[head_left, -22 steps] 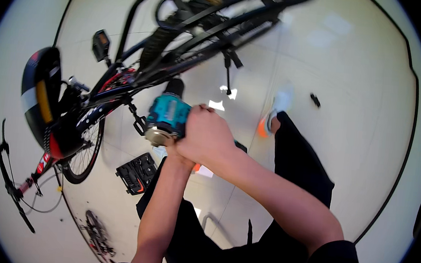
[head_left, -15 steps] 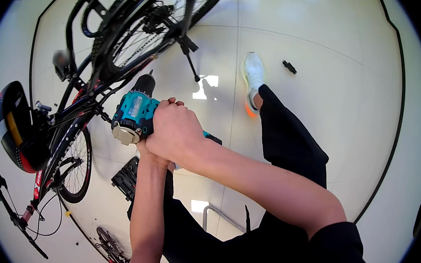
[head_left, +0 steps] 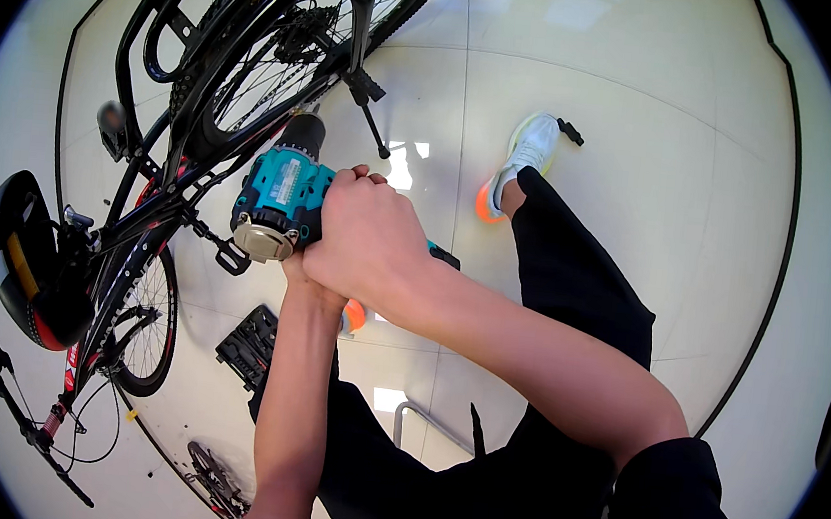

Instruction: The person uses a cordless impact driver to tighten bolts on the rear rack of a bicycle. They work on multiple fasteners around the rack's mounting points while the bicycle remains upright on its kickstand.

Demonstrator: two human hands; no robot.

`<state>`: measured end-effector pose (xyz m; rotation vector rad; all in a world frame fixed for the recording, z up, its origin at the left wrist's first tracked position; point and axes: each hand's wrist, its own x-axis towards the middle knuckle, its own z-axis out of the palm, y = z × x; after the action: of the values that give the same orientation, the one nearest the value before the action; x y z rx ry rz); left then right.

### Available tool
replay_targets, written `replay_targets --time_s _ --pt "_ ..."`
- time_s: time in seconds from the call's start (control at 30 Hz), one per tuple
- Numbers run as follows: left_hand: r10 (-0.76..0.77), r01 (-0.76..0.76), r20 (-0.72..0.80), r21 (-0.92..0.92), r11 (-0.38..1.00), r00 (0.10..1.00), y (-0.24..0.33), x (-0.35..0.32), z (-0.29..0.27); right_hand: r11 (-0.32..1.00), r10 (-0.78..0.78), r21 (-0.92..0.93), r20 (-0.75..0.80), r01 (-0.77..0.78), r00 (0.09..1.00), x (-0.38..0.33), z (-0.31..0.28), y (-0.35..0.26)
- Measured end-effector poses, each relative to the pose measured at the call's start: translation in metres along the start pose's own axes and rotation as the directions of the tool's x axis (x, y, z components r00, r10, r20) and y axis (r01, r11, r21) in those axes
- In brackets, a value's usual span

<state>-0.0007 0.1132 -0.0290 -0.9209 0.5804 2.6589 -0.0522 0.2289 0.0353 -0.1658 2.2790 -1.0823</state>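
Shifting rightward and slightly down in view since the earlier frame, the teal and black cordless drill (head_left: 281, 196) is now pointing up at the black bicycle's rear wheel (head_left: 286, 46). Both hands are clenching around its grip: the right hand (head_left: 370, 238) is wrapping over the top, while the left hand (head_left: 308, 272) is mostly hiding beneath it. An open black tool case (head_left: 248, 344) is lying on the pale tiled floor (head_left: 644, 131), below the drill beside the left forearm.
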Motion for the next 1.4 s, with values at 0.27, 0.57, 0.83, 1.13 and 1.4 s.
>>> replay_targets --time_s 0.27,0.57,0.83,1.13,1.4 --pt "-0.029 0.031 0.075 -0.038 0.999 0.997 -0.003 -0.011 0.002 1.000 -0.024 0.013 -0.070 0.025 0.997 -0.012 0.006 0.000" --pt "0.102 -0.102 -0.008 -0.017 0.995 0.995 -0.008 -0.022 0.008 0.997 -0.061 -0.047 0.121 0.067 0.991 -0.005 0.006 -0.009" --pt "0.120 -0.079 0.245 -0.172 0.982 0.962 0.009 -0.010 0.009 0.895 -0.382 -0.196 0.127 0.401 0.915 0.007 0.007 -0.001" --pt "0.089 -0.088 -0.107 0.016 0.996 0.990 0.009 -0.018 0.012 0.952 -0.272 -0.114 0.117 0.285 0.955 0.011 0.023 0.010" --pt "0.107 -0.086 -0.177 0.121 0.989 0.978 0.006 -0.014 0.014 0.963 -0.238 -0.087 0.161 0.254 0.958 0.014 0.018 0.007"
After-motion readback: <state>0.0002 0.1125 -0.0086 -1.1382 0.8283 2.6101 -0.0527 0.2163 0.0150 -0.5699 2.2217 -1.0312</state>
